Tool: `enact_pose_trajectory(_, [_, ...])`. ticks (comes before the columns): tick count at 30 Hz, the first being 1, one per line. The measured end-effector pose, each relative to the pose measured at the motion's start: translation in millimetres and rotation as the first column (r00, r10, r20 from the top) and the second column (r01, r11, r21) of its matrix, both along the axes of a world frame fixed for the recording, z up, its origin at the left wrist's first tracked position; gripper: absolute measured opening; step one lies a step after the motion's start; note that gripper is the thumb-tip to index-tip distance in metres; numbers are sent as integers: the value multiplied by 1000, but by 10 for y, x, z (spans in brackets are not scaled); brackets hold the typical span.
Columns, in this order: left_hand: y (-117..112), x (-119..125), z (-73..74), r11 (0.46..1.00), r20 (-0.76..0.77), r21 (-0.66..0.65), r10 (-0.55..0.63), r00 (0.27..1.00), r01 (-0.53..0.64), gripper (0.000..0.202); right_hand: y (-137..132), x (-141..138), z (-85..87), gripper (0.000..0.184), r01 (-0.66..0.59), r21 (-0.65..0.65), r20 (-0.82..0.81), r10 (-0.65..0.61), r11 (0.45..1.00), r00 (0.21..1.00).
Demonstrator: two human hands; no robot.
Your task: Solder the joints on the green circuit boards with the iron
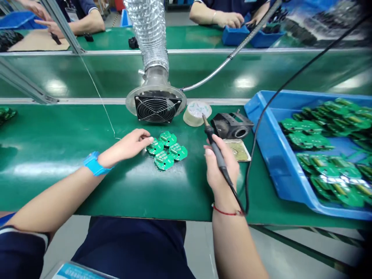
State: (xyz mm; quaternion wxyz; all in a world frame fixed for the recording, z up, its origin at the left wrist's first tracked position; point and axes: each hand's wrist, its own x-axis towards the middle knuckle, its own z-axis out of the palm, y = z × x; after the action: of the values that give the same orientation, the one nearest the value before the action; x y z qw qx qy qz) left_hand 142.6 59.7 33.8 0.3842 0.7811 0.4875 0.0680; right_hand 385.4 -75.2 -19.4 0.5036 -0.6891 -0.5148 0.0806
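The table (58, 155) is covered in glossy green matting that mirrors the ceiling lights in pale patches. The left hand (129, 145) lies flat on it, fingers loosely spread and gripping nothing, its fingertips touching the nearest of four small green boards (166, 150) clustered just beyond them. A blue wristband (93, 164) circles that wrist.

The right hand (222, 166) is closed around an iron (216, 149), held like a pen with the tip pointing up and away from the palm; its black cable (252, 155) runs off the heel of the hand and loops up across the scene. A red string sits on that wrist. Just past the iron's tip are a round tin (197, 113) and a dark stand (231, 126), with a yellowish sponge pad (240, 150) right beside the knuckles. Further out from this hand, a blue tray (270, 155) holds a heap of the same green boards.

Ahead of both hands, between them, a fan (156, 107) sits under a ribbed silver duct (148, 35) that rises out of view. A thin wire slants down to the table near the left fingers.

Behind a metal rail runs a second green strip, and beyond it another green table where other people's forearms and hands (229, 18) work at blue bins. The floor under the table edge is grey.
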Motion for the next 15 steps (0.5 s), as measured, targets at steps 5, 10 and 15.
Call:
enact_pose_trajectory(5, [99, 261, 23, 992, -128, -116, -64, 990, 49, 39, -92, -56, -75, 42, -20, 49, -33, 22, 999, 999])
enact_pose_trajectory(10, [216, 431, 54, 961, -135, -275, -72, 988, 32, 20, -94, -40, -19, 40, 55, 125, -68, -47, 991, 997])
enact_pose_trajectory(15, [226, 512, 75, 901, -3, -431, -58, 998, 51, 17, -86, -31, 71, 43, 178, 114, -214, -150, 978, 965])
